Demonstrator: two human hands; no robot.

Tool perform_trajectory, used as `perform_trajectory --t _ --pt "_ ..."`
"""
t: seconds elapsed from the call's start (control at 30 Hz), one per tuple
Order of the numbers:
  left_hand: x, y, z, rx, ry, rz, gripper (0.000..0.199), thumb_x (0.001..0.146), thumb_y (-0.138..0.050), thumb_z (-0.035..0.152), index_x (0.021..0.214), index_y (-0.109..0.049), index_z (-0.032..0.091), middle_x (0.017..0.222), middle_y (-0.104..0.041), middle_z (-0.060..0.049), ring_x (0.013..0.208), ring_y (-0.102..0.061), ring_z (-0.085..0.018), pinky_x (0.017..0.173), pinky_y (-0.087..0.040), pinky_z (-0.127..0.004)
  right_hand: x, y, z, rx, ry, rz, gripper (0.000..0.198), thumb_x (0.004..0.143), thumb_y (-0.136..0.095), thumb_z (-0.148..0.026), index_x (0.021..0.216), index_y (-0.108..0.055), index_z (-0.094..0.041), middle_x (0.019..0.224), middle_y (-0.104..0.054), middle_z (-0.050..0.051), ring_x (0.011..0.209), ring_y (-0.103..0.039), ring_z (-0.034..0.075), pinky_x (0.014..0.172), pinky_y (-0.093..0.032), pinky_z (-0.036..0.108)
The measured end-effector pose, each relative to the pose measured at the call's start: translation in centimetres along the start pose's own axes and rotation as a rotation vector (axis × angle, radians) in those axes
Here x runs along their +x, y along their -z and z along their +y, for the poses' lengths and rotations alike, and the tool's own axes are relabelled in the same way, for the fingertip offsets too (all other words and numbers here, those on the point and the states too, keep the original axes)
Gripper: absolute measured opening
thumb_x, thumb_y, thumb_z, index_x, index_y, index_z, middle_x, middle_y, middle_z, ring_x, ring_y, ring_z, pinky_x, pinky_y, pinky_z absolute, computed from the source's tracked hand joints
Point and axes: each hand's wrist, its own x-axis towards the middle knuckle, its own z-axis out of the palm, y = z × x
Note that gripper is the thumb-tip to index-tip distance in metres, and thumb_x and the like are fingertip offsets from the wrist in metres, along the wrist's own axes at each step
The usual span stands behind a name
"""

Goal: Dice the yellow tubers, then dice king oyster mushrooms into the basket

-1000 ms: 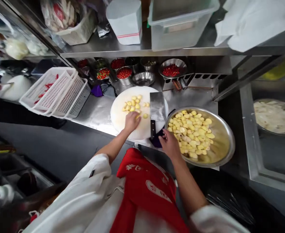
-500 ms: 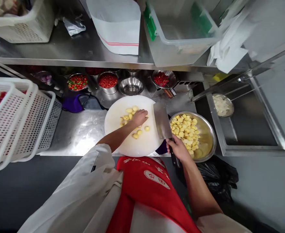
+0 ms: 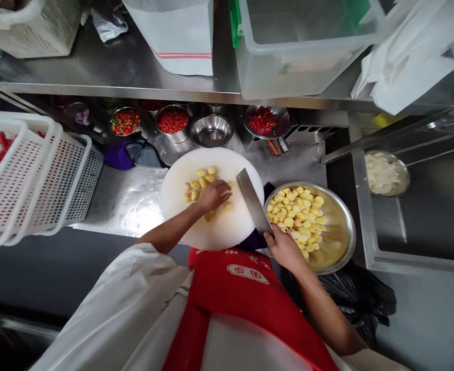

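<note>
Small peeled potatoes lie grouped on a round white cutting board. My left hand is low over the board, fingers bent and somewhat apart, with loose potatoes close to its fingertips. What lies under the palm is hidden. In my right hand is the handle of a cleaver, its broad blade slanting up and left over the board's right side. Beside that hand stands a wide steel bowl of cut potato pieces in liquid.
Behind the board are a steel bowl, a pot of chopped red chili and a pan of chili. White baskets stand left. A steel shelf overhangs the back; a sink is at right.
The cleaver blade has turned and now leans more to the left, showing narrower. My left hand has moved slightly left and down across the board. The whole view has shifted a little.
</note>
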Motion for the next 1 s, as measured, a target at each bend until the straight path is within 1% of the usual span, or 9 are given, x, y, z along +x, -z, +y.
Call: perform_trajectory --t 0.07,0.13,0.27,0.37,0.47,0.63,0.77,0.93,1.0 --pt "-1.9 -0.5 1.1 0.009 -0.069 -0.084 0.022 0.096 -0.051 0.032 0.099 -0.066 0.017 0.102 -0.066 -0.008 0.095 -0.060 -0.020 0.088 -0.048 -0.034 -0.7 -0.4 0.8 -0.024 -0.015 -0.028 0.032 0.098 -0.033 -0.032 0.115 -0.052 -0.013 0.094 -0.068 0.014 0.091 -0.064 0.026 0.079 -0.043 0.033" --pt "-3.6 -1.3 1.8 0.034 -0.084 -0.113 0.022 0.096 -0.049 0.029 0.097 -0.067 0.018 0.104 -0.066 -0.008 0.095 -0.059 -0.021 0.087 -0.048 -0.036 -1.9 -0.6 1.5 -0.035 -0.014 -0.042 0.034 0.098 -0.031 -0.032 0.116 -0.053 -0.013 0.094 -0.069 0.013 0.090 -0.065 0.027 0.079 -0.043 0.034" --pt "-5.2 -2.9 1.9 0.040 -0.063 -0.045 0.026 0.099 -0.043 0.026 0.100 -0.067 0.018 0.106 -0.066 -0.009 0.098 -0.057 -0.020 0.087 -0.048 -0.036 -4.7 -0.4 1.7 -0.033 0.095 -0.052 0.034 0.098 -0.029 -0.032 0.114 -0.055 -0.017 0.095 -0.069 0.013 0.091 -0.065 0.027 0.080 -0.044 0.036" --pt "-5.3 -3.1 1.4 0.024 -0.101 -0.031 0.025 0.099 -0.042 0.025 0.102 -0.066 0.018 0.106 -0.067 -0.009 0.097 -0.057 -0.020 0.087 -0.049 -0.035 -6.1 0.0 1.0 -0.074 0.181 -0.083 0.034 0.097 -0.029 -0.028 0.114 -0.056 -0.017 0.095 -0.068 0.013 0.090 -0.065 0.027 0.080 -0.043 0.036" --pt "-5.3 -2.9 1.0 0.018 -0.125 -0.027 0.026 0.099 -0.041 0.025 0.102 -0.066 0.017 0.106 -0.067 -0.009 0.097 -0.058 -0.020 0.088 -0.050 -0.035 -6.7 0.3 0.5 -0.090 0.212 -0.114 0.033 0.097 -0.029 -0.026 0.115 -0.055 -0.017 0.093 -0.068 0.012 0.086 -0.064 0.026 0.075 -0.042 0.035" --pt "-5.3 -3.0 1.1 0.013 -0.116 -0.041 0.028 0.100 -0.040 0.026 0.102 -0.066 0.017 0.109 -0.068 -0.010 0.100 -0.060 -0.020 0.089 -0.051 -0.037 -6.3 0.3 0.4 -0.109 0.195 -0.152 0.025 0.096 -0.031 -0.023 0.104 -0.053 -0.018 0.084 -0.066 0.009 0.078 -0.063 0.024 0.068 -0.038 0.032" --pt "-5.0 -2.9 1.3 0.024 -0.115 -0.050 0.031 0.101 -0.036 0.026 0.099 -0.066 0.017 0.107 -0.068 -0.009 0.099 -0.060 -0.020 0.089 -0.051 -0.037 -4.4 -0.6 0.1 -0.137 0.127 -0.188 0.017 0.093 -0.039 -0.020 0.101 -0.053 -0.018 0.082 -0.067 0.010 0.076 -0.062 0.023 0.065 -0.035 0.031" --pt "-4.7 -2.6 1.8 0.070 -0.148 -0.074 0.033 0.100 -0.035 0.024 0.091 -0.066 0.016 0.102 -0.068 -0.010 0.097 -0.059 -0.020 0.089 -0.049 -0.036 -2.5 -2.6 0.3 -0.075 0.122 -0.126 0.022 0.097 -0.035 -0.026 0.103 -0.055 -0.017 0.084 -0.067 0.011 0.081 -0.063 0.024 0.071 -0.040 0.032" --pt "-4.4 -2.5 1.9 0.112 -0.128 -0.073 0.032 0.100 -0.036 0.024 0.095 -0.066 0.016 0.104 -0.068 -0.010 0.098 -0.059 -0.020 0.090 -0.047 -0.036 -2.7 -3.1 0.7 -0.025 0.092 -0.084 0.028 0.098 -0.032 -0.031 0.104 -0.055 -0.017 0.087 -0.067 0.012 0.086 -0.064 0.025 0.075 -0.042 0.033"
